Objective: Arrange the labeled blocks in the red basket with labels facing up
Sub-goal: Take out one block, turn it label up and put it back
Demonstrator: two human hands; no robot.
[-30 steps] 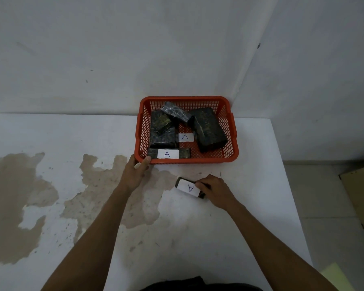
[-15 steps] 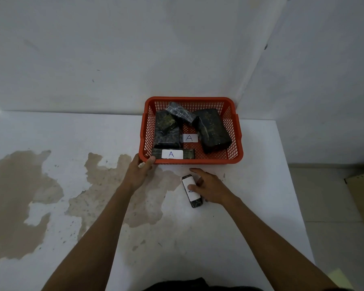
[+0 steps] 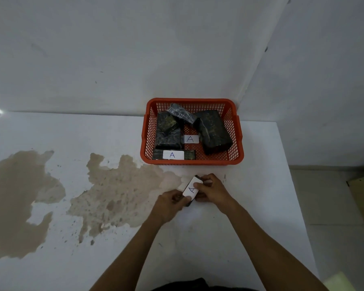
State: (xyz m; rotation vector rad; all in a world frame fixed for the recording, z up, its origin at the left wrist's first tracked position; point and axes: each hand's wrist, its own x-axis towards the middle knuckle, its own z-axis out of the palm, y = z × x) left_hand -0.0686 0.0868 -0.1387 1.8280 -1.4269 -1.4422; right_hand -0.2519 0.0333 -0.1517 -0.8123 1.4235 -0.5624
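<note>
Both my hands are on one small dark block point(image 3: 191, 190), just in front of the basket point(image 3: 192, 162) on the tabletop point(image 3: 250, 206). My left hand point(image 3: 170, 203) pinches its near end, thumb over the lower edge of the white label. My right hand point(image 3: 211, 191) grips the far end and right side, fingers curled round it and one fingertip pressed on the label's top corner. The block lies tilted, its long axis running from near-left to far-right, with the label facing up and a blue "A" on it. I cannot tell whether it rests on the tabletop or is lifted slightly.

The red basket sits beyond my hands, near the far edge of the tabletop and close to the wall point(image 3: 135, 59). Inside, along its near wall, a flat block point(image 3: 173, 154) lies with its "A" label up. Behind it, another label point(image 3: 190, 139) with an "A" shows on the basket floor; I cannot tell what it is stuck to. On the left side two dark blocks point(image 3: 168, 131) are stacked, no labels showing. A shiny wrapped block point(image 3: 183, 115) leans across the back, and a large dark block point(image 3: 213, 131) fills the right side, also with no label in sight.

To my left, a big brownish stain point(image 3: 118, 190) spreads over the white tabletop.
</note>
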